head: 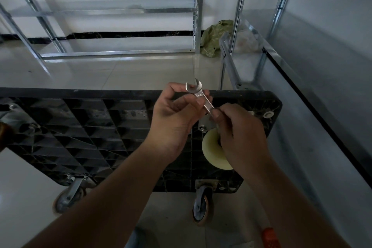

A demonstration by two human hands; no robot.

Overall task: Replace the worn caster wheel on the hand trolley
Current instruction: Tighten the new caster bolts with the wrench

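A glossy, pale tiled floor (141, 70) fills the room, running back to a white wall with a dark skirting strip. The hand trolley (84, 127) lies upside down on this floor, its black ribbed underside facing up, and serves as the landmark here. Beyond the trolley's far edge stands a bare galvanised shelving frame (120, 12) against the wall. A second metal rack (241, 26) rises past the trolley's far right corner, with a crumpled green bag (215, 38) at its foot. Open floor shows between the trolley's far edge and the shelving, and more at the trolley's near edge.

Two worn casters stick out from the trolley's near edge: one at the near left corner (69, 195), one nearer the right (202, 205). A pale yellow caster wheel (211, 147) sits over the trolley's right part, partly hidden behind the right wrist. An orange object (269, 237) lies on the floor off the trolley's near right; what it is cannot be told.

Above the trolley's right half, the left hand (173, 121) pinches the upper shaft of an open-end wrench (198, 94), fingers curled round it. The right hand (239, 133) grips the wrench's lower end between thumb and curled fingers. The wrench's open end points away, beyond the trolley's far edge.
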